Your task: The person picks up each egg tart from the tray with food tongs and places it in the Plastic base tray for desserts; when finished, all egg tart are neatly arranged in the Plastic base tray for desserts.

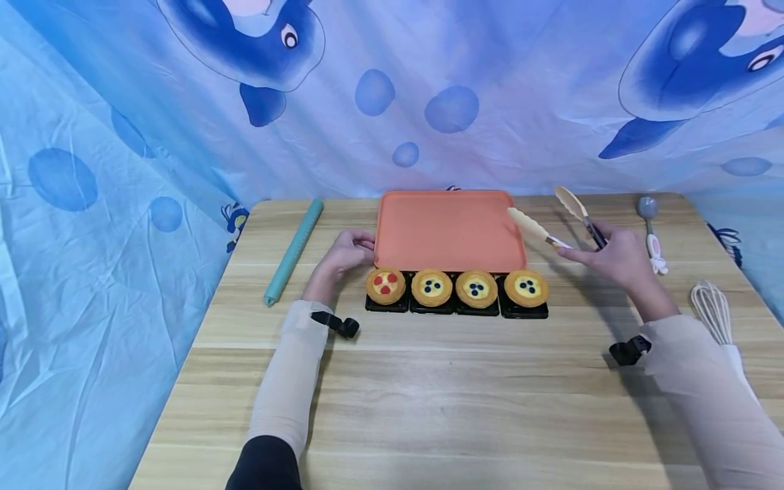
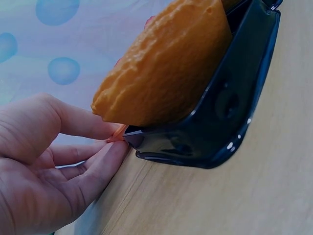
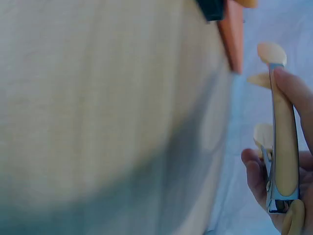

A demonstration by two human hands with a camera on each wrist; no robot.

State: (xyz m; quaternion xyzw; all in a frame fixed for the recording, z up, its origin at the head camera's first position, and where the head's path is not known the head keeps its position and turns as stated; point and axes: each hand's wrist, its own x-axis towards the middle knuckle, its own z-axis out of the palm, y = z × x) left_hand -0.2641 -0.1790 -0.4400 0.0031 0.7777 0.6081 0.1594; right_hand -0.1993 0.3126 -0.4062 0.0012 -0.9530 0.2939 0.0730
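Note:
My left hand [image 1: 350, 250] pinches the left edge of an orange-pink tray [image 1: 450, 231], fingertips and thumb meeting on its rim in the left wrist view. Along the tray's front edge stand several egg tarts in black square holders [image 1: 432, 309]. The leftmost tart [image 1: 386, 286] has red pieces on top; another tart [image 1: 431, 288] and those to its right carry dark blue berries. My right hand [image 1: 618, 255] holds a pair of food tongs [image 3: 283, 142] with cream-coloured tips. The tongs' arms are spread apart beside the tray's right edge, with nothing between the tips.
A teal rolling pin [image 1: 294, 252] lies at the left of the wooden table [image 1: 416, 408]. To the right are a grey spoon with a rabbit handle [image 1: 652, 235] and a white-handled whisk [image 1: 713, 313]. A blue patterned cloth [image 1: 404, 82] hangs behind the table.

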